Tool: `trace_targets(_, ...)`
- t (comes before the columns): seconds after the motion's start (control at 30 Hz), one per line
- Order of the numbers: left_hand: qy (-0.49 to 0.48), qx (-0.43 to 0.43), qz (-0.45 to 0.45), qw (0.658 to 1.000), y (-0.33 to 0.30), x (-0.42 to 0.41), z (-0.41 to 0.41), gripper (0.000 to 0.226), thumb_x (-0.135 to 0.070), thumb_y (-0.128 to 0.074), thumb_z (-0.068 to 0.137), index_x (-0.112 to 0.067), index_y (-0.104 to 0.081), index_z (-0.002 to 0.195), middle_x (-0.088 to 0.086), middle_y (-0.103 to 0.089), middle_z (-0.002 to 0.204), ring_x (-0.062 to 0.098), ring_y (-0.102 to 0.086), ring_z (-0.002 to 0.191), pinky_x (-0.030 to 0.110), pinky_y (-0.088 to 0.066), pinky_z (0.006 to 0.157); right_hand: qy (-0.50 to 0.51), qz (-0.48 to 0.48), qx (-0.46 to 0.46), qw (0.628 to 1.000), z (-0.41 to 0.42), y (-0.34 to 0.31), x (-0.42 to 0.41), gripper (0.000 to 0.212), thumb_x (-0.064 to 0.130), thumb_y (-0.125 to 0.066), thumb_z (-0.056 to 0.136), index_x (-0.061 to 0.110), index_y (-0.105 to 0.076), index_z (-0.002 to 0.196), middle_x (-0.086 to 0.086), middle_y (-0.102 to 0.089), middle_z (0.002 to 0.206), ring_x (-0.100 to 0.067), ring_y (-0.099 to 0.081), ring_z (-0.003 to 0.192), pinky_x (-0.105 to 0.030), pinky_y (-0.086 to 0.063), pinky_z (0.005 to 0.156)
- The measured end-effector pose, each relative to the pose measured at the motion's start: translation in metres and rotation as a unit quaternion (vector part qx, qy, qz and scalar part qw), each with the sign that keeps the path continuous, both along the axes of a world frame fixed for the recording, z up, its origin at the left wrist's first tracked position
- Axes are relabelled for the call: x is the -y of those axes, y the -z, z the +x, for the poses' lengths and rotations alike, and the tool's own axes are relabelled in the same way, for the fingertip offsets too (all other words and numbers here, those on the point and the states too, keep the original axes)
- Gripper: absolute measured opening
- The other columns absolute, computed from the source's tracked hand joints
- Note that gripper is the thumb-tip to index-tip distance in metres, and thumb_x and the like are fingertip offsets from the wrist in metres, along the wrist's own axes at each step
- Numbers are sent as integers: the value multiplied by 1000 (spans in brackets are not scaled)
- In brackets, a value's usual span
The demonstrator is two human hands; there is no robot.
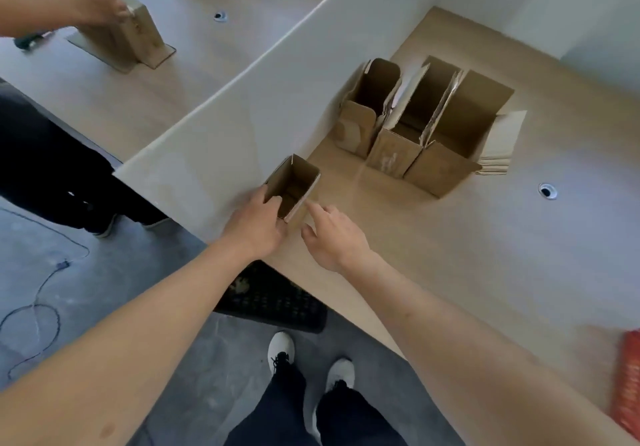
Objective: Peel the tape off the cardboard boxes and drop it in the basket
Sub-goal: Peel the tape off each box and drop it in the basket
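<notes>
Pale wood-look surface w/ white divider panel; grey concrete floor below. 4 open brown cardboard boxes: 3 clustered mid-surface, 1 small box by the divider. Left hand fingers clamped on its rim; right hand fingers apart, index touching the box edge. Dark mesh basket on floor under surface edge.

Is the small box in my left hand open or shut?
Open: the small box shows its bare brown inside, with the left hand gripping its rim.
</notes>
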State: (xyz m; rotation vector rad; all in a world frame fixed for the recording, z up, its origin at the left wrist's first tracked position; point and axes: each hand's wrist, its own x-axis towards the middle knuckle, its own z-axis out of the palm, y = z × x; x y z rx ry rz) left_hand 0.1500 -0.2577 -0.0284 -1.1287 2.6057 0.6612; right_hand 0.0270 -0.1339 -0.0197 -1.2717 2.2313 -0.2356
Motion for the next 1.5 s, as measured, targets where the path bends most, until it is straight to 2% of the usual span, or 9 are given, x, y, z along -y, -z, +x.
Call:
trace_targets(0.17,-18,-30,-22,999,32,10,1,40,-29,-54,98,-15,-55,136,9,-29,155,32,-45,130,45,-50,100,35,-10,47,998,3,34,28,52,42,-27,107,48,-15,158,-3,-52,114,-26,-56,95,-43,-53,75)
trace_targets(0.27,-14,-62,-16,998,40,13,-4,36,-30,-54,99,-15,-60,131,3,-33,141,21,-52,111,40,-55,89,67,-7,71,995,6,46,35,48,50,-24,108,39,-30,155,-4,-54,122,-26,-58,102,-44,-53,80)
trace_targets(0.43,-1,-54,-41,998,44,19,-19,41,-33,-51,102,-21,-58,140,4,-36,138,21,-55,107,40,-56,82,149,-23,38,988,3,50,42,29,43,-42,107,17,-52,114,-3,-60,110,-24,-58,91,-37,-43,68)
trace_targets(0.6,31,-6,-91,995,40,22,-36,40,-26,-54,99,-16,-61,137,10,-49,130,30,-54,111,45,-54,87,223,-38,103,969,-9,55,38,23,14,-59,100,12,-57,123,-8,-64,116,-27,-61,105,-36,-49,80)
trace_targets(0.73,50,-5,-72,996,38,20,-39,41,-22,-51,100,-13,-57,139,9,-53,124,33,-53,110,45,-54,85,307,-87,141,937,-9,54,26,46,-6,-49,95,15,-57,135,-8,-64,125,-25,-61,109,-32,-51,85)
trace_targets(0.93,108,-72,-33,991,27,-1,-47,52,-28,-50,102,-27,-43,154,6,-49,135,28,-55,116,42,-54,89,321,-137,74,934,-18,39,-15,52,-6,-49,91,20,-59,135,-2,-66,120,-22,-62,108,-37,-56,91)
trace_targets(1.1,182,-121,-48,975,18,-29,-74,67,-29,-47,103,-28,-17,162,4,-46,140,24,-57,101,38,-52,72,399,-152,41,903,-26,31,-57,53,-7,-47,90,19,-58,135,-4,-64,120,-23,-61,107,-32,-53,86)
trace_targets(1.27,236,-137,-47,961,9,-69,-101,66,-33,-36,108,-20,-2,163,6,-40,153,23,-53,121,41,-53,92,467,-140,12,873,-38,20,-121,60,-12,-45,89,14,-54,143,-8,-61,130,-27,-59,117,-36,-51,98)
trace_targets(1.5,319,-72,-64,943,-11,-142,-136,65,-23,-43,103,-10,-18,161,13,-24,165,32,-29,149,44,-34,117,527,-132,-13,840,-56,5,-222,66,-14,-42,85,14,-52,145,-7,-59,138,-26,-56,123,-32,-46,102)
